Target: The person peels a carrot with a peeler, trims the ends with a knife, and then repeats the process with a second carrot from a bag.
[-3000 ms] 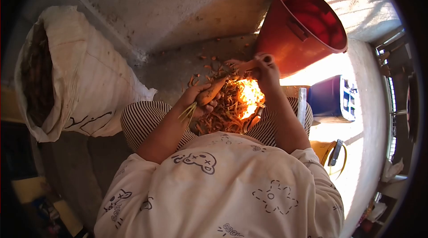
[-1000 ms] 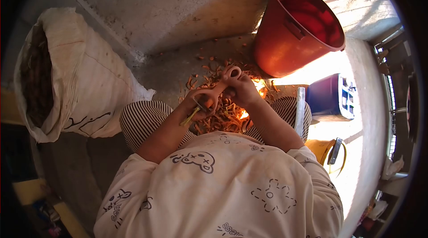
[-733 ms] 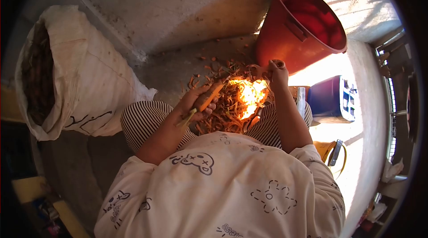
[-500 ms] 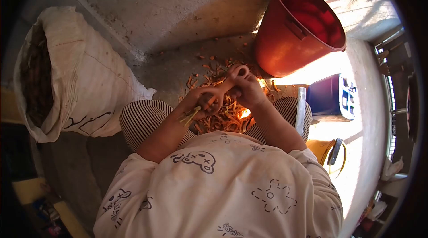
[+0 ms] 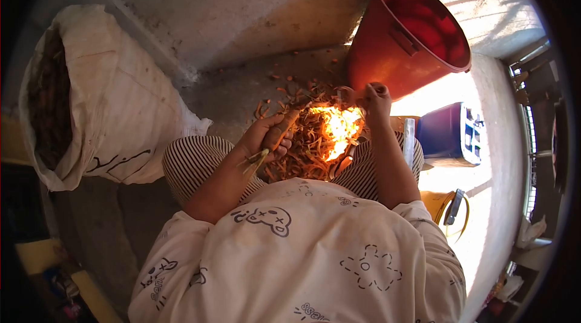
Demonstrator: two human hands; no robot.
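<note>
In my left hand (image 5: 268,135) is a carrot (image 5: 280,131), its tip slanting up to the right and its cut green stalks (image 5: 257,159) near my wrist. The fingers are wrapped round it. My right hand (image 5: 377,100) is closed, up and to the right, apart from the carrot. From it a blurred, pale reddish tool that looks like a peeler (image 5: 356,96) points left; its blade is not clear. Below and between both hands, thin orange peelings (image 5: 302,156) are heaped on the floor, part of them in glaring sunlight.
A large red bucket (image 5: 378,50) stands just beyond my right hand. On the left leans a white woven sack (image 5: 121,93), open and filled with dark, long shapes. A blue container (image 5: 440,132) and a yellow bucket (image 5: 433,202) are at the right. A wall (image 5: 260,8) rises ahead.
My right hand has moved away from the carrot, up and to the right, carrying the tool. My left hand keeps the carrot, now more exposed. Sunlight now falls on the peelings.
</note>
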